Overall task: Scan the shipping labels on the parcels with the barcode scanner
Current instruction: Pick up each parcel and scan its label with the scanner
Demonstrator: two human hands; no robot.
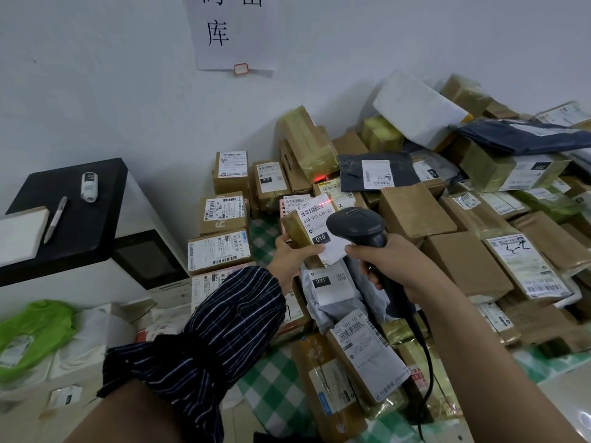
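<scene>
left hand fingers clamp the small parcel, right hand fingers wrap the scanner beside it. The red beam only clips the label corner, so it could catch the pile behind it instead.

White wall, paper sign on it; black-topped cabinet left.

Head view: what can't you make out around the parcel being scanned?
Head view only:
held parcel: underside hidden by the left hand.
barcode scanner: trigger covered by the right hand; cable leaves the bottom edge.
shipping label: fine print too small.
wall sign: cut off by the top edge.
</scene>
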